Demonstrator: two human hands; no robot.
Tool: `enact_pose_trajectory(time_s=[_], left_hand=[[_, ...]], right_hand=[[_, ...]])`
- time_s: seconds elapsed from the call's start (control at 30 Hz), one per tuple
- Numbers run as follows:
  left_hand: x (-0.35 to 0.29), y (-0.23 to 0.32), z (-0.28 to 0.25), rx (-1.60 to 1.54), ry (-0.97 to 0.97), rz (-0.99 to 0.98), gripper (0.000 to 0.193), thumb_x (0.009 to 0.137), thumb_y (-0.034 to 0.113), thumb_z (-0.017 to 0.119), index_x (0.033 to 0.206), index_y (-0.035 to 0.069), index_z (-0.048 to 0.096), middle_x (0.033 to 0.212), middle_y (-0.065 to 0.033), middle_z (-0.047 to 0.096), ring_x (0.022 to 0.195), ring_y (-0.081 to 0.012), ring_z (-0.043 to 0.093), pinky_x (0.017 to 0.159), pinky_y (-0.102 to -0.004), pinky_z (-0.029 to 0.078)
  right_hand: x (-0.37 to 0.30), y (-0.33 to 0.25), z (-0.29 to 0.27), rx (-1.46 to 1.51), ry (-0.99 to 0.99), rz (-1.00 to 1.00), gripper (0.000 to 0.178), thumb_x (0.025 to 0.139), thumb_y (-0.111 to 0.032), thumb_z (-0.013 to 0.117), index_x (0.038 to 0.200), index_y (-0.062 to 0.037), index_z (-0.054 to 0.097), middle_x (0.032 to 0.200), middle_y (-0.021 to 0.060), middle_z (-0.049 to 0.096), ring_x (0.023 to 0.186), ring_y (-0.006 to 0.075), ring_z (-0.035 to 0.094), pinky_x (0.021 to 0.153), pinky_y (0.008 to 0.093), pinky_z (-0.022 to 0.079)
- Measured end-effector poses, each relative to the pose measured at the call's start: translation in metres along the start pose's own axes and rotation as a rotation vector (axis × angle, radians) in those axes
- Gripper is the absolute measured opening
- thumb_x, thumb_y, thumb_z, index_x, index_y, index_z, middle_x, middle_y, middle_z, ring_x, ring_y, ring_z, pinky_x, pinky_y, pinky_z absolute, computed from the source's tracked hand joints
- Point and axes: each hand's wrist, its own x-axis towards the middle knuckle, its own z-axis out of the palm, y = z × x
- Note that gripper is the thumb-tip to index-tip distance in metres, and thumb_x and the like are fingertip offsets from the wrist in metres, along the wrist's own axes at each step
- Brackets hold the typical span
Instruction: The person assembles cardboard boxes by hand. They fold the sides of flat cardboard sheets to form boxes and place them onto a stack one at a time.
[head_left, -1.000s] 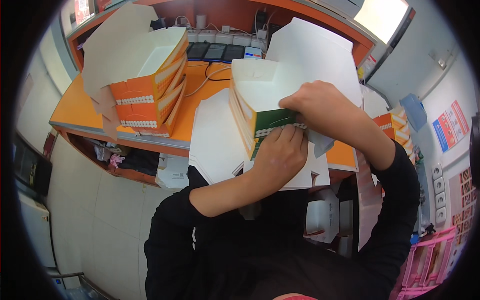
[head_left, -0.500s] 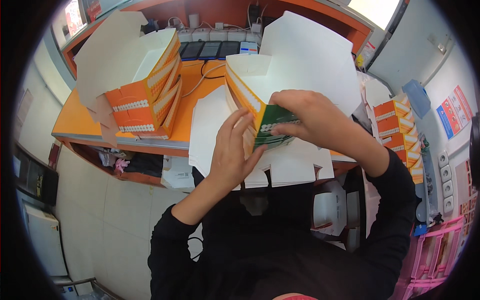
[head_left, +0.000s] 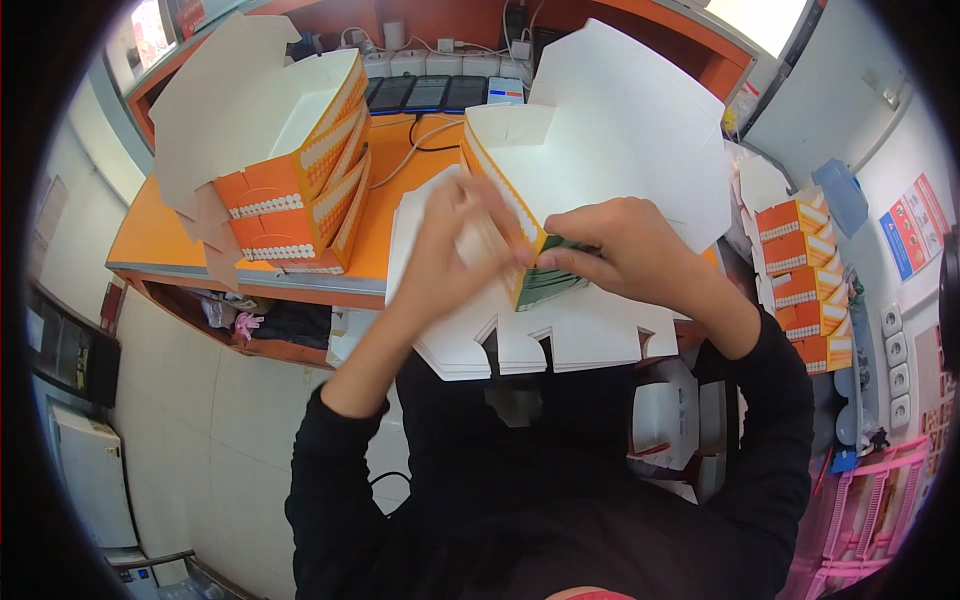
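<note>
In front of me a cardboard food box stands with its lid up, white inside, yellow-orange along the side and green on the near end. My right hand pinches the near end's rim by the corner between thumb and fingers. At the same corner is my left hand, its fingers smeared by motion beside the yellow side, so its grip is unclear. More green-ended box layers seem to lie under this box. Beneath them spread flat white cardboard blanks with notched edges, overhanging the table edge.
A stack of folded orange boxes stands at left on the orange table. Behind lie several phones, cables and a row of sockets. More orange boxes are stacked at right, near a pink rack.
My left hand has risen to the box's corner, its fingers now blurred. My right hand's pinch has closed in at that corner. The view has shifted slightly.
</note>
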Motion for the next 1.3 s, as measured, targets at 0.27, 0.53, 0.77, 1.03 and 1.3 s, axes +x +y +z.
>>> enact_pose_trajectory(time_s=[0.27, 0.53, 0.77, 1.03, 1.3], left_hand=[[0.096, -0.103, -0.013, -0.417, -0.204, -0.749, 0.045, 0.092, 0.047, 0.053, 0.107, 0.006, 0.063, 0.099, -0.0045, 0.062, 0.095, -0.0143, 0.056, 0.083, -0.0252, 0.041], [0.153, -0.095, 0.009, 0.353, -0.693, -0.623, 0.062, 0.093, 0.054, 0.043, 0.124, 0.003, 0.059, 0.124, -0.0182, 0.059, 0.116, -0.0303, 0.054, 0.098, -0.0373, 0.039], [0.142, -0.098, 0.006, 0.401, -0.651, -0.494, 0.061, 0.094, 0.053, 0.041, 0.12, 0.001, 0.06, 0.122, -0.0214, 0.059, 0.113, -0.0356, 0.055, 0.096, -0.0383, 0.04], [0.03, 0.015, -0.079, 1.012, 0.541, 0.017, 0.038, 0.083, 0.024, 0.068, 0.115, 0.008, 0.056, 0.122, -0.0153, 0.051, 0.115, -0.0302, 0.048, 0.098, -0.0442, 0.033], [-0.002, 0.003, -0.1, 1.21, 0.512, -0.159, 0.062, 0.083, 0.034, 0.067, 0.132, 0.006, 0.043, 0.135, -0.0176, 0.043, 0.127, -0.0316, 0.04, 0.103, -0.0484, 0.028]], right_hand=[[-0.004, 0.0, 0.021, -0.08, 0.006, -0.059, 0.035, 0.077, -0.045, 0.069, 0.092, -0.016, 0.059, 0.075, 0.0027, 0.064, 0.07, 0.0254, 0.064, 0.058, 0.0379, 0.047], [-0.003, 0.003, 0.03, -0.118, 0.04, -0.075, 0.037, 0.074, -0.045, 0.072, 0.088, -0.0135, 0.059, 0.071, 0.0021, 0.064, 0.062, 0.0216, 0.063, 0.051, 0.0336, 0.043], [-0.004, -0.005, 0.023, -0.074, 0.059, -0.086, 0.03, 0.073, -0.034, 0.073, 0.091, -0.0139, 0.06, 0.078, 0.0034, 0.064, 0.072, 0.0229, 0.064, 0.056, 0.0356, 0.047], [0.107, -0.051, -0.054, -0.59, 0.237, -0.34, 0.018, 0.078, -0.012, 0.067, 0.094, -0.0073, 0.063, 0.082, 0.0077, 0.064, 0.082, 0.0234, 0.064, 0.068, 0.0341, 0.053], [0.258, -0.041, 0.024, -0.648, 0.079, -0.477, 0.008, 0.078, -0.013, 0.062, 0.086, -0.0111, 0.065, 0.084, 0.0069, 0.068, 0.089, 0.0238, 0.066, 0.078, 0.035, 0.053]])
